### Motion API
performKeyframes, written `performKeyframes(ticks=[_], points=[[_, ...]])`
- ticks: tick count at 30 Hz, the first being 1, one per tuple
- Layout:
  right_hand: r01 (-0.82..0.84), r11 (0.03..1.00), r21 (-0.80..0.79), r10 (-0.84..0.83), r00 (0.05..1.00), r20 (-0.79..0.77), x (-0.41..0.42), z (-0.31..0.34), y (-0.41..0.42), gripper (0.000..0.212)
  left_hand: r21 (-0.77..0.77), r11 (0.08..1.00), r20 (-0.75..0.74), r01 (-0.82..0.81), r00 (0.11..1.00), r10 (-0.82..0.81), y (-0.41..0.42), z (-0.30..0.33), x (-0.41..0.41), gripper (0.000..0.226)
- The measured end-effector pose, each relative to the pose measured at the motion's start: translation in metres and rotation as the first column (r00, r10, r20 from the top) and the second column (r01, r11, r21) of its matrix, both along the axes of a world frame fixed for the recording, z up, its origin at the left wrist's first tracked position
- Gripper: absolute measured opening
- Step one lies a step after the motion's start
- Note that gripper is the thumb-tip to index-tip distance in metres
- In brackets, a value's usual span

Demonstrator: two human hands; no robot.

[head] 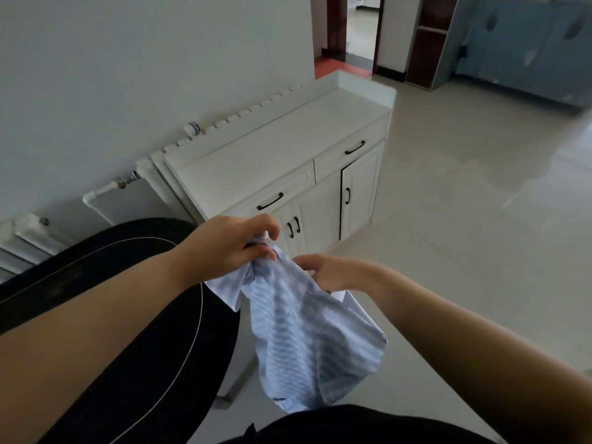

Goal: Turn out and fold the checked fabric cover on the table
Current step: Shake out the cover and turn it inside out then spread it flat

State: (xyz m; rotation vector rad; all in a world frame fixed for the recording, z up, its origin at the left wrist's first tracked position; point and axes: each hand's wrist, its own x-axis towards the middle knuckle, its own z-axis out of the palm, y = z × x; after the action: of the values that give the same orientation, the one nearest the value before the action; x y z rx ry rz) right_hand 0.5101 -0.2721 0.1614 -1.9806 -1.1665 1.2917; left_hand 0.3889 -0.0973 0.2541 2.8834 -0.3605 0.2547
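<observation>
Left hand (235,243): pinches bunched top of checked fabric cover (307,334).
Right hand (333,272): fingers curled round cover's right edge.
Cover: hangs beside black table (134,315).

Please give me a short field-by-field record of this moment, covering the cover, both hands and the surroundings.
cover: pale blue checked cover, held up in the air, hanging bunched, not folded
left hand: left hand grips the cover's top edge, fingers curled round it
right hand: right hand holds the cover's side just below
table: dark table with a light edge line, at left under the left arm
behind: white cabinet against the wall, one door ajar
</observation>
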Motion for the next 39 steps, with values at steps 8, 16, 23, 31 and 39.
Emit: performKeyframes(ticks=[8,16,23,31,39], points=[[0.179,0.977,0.112,-0.164,0.977,-0.133,-0.015,-0.011,-0.002,0.017,0.046,0.997,-0.021,0.058,0.998,-0.057,-0.002,0.0,0.0,0.028],[0.094,0.979,0.179,-0.186,0.763,0.619,0.012,0.041,-0.022,0.026,-0.005,0.996,-0.152,-0.092,0.984,0.09,0.0,0.005,0.012,0.043],[0.197,0.92,0.339,-0.375,0.693,0.616,0.011,0.032,-0.043,0.04,-0.084,0.984,-0.074,-0.158,0.986,0.152,0.012,0.027,0.017,0.017],[0.168,0.976,0.137,-0.204,0.924,0.324,0.028,0.014,-0.047,0.037,-0.023,0.993,-0.001,-0.112,0.994,0.112,0.023,0.043,0.027,0.008],[0.034,0.956,0.291,-0.22,0.738,0.638,0.009,0.051,-0.042,0.033,-0.035,0.941,0.073,-0.337,0.938,0.339,0.055,0.056,0.04,0.006]])
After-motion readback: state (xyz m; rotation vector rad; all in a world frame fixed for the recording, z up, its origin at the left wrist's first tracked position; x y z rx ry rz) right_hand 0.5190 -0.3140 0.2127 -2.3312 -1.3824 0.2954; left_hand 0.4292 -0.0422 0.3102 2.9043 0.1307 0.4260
